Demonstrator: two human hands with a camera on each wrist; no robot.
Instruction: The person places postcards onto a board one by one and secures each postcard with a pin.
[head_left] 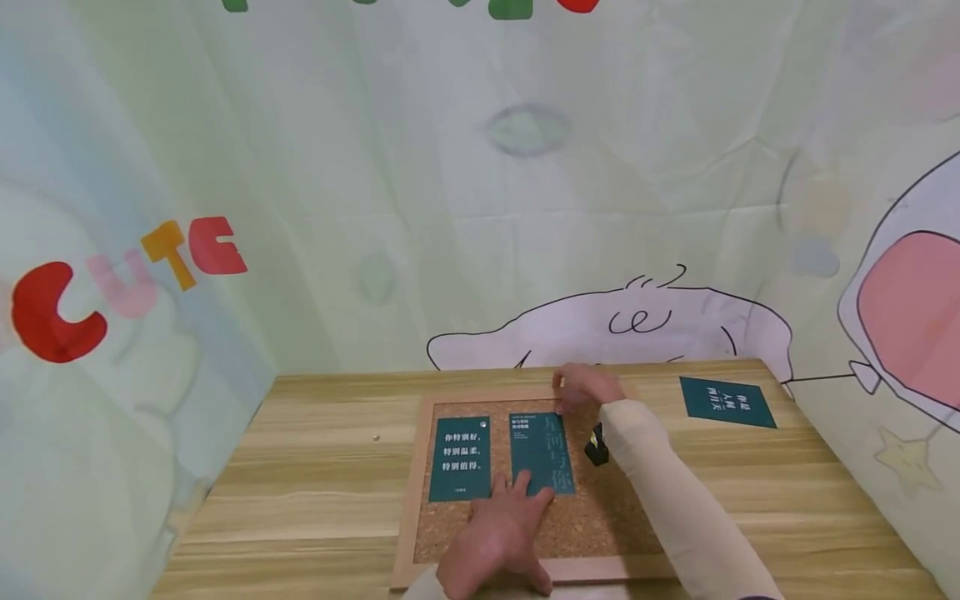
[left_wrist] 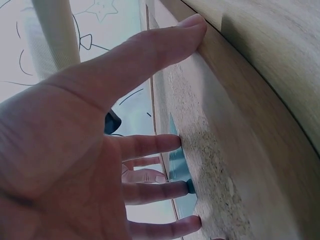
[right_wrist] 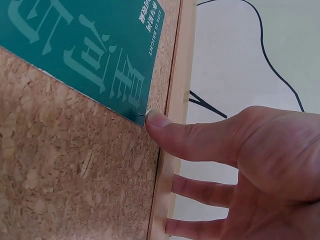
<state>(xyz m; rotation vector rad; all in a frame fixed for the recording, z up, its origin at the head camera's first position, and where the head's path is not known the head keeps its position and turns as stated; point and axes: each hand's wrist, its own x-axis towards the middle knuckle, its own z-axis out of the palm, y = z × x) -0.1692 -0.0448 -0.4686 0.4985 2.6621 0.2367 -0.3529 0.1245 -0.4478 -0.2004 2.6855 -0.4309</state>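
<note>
A framed corkboard point(head_left: 600, 525) lies on the wooden table and bears two dark green cards. My left hand point(head_left: 502, 529) has its fingers spread, their tips at the lower part of the right-hand green card point(head_left: 528, 454). Its thumb rests on the board's near frame point(left_wrist: 220, 40). At the far edge is my right hand point(head_left: 588, 385); its thumb point(right_wrist: 160, 122) presses at that card's upper right corner, where a thin metal bit of a pin shows. The other fingers point(right_wrist: 200, 190) lie along the frame's outer side. A round pin point(head_left: 483, 424) sits in the left-hand green card point(head_left: 459, 462).
A third green card point(head_left: 727, 402) lies on the table to the right of the board. One small round pin point(head_left: 377, 437) is on the table to the left. Behind the table hangs a printed cloth point(head_left: 337, 250) with cartoon shapes and letters.
</note>
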